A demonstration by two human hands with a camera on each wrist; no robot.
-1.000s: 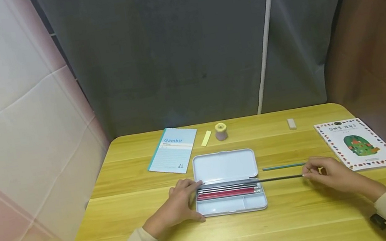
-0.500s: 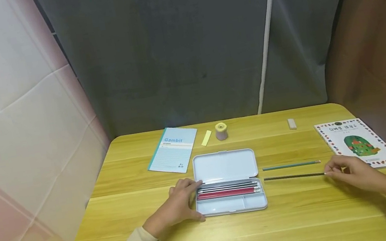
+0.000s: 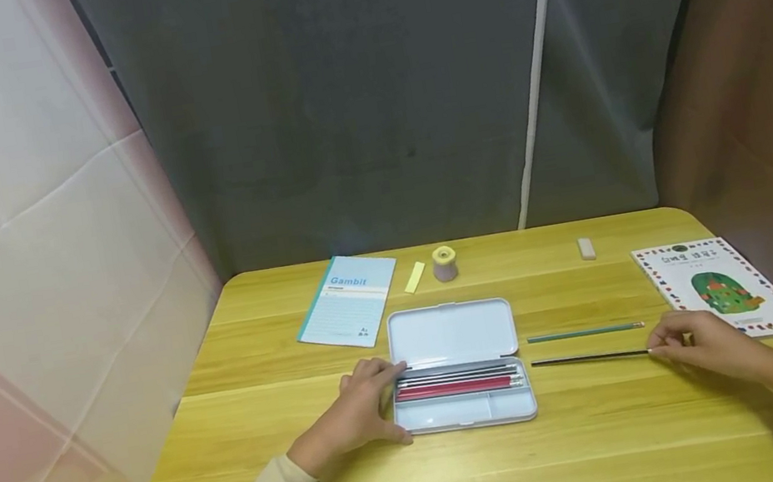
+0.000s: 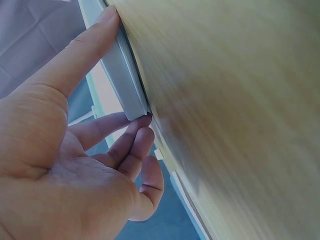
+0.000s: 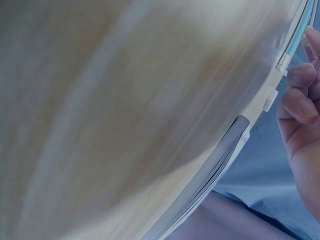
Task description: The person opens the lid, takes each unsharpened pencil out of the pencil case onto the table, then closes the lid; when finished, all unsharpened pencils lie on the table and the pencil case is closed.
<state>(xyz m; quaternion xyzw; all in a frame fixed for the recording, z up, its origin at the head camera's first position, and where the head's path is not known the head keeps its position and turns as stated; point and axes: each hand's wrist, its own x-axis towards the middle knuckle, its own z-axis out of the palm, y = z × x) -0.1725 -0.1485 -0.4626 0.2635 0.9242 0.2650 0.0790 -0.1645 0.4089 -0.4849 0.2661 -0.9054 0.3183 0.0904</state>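
An opened white pencil case (image 3: 451, 333) lies on the table with its lid folded back. Red pencils (image 3: 455, 388) and dark pencils fill its long compartment. My left hand (image 3: 353, 411) grips the left end of the case, thumb at the near corner and fingers by the hinge; the left wrist view shows the thumb (image 4: 75, 60) along the case edge. My right hand (image 3: 703, 347) pinches the right end of a black pencil (image 3: 587, 358), which lies level just right of the case. Parallel behind it is a green pencil (image 3: 583, 333) with an eraser tip.
A blue notebook (image 3: 348, 302), a yellow strip (image 3: 414, 277) and a small yellow-topped roll (image 3: 445, 264) sit behind the case. Toward the back right are a white eraser (image 3: 587, 249) and a picture book (image 3: 724, 289), close behind my right hand.
My right hand has drawn the black pencil rightward from over the case, then slightly toward the near side, beside the green pencil. The left hand has stayed on the case.
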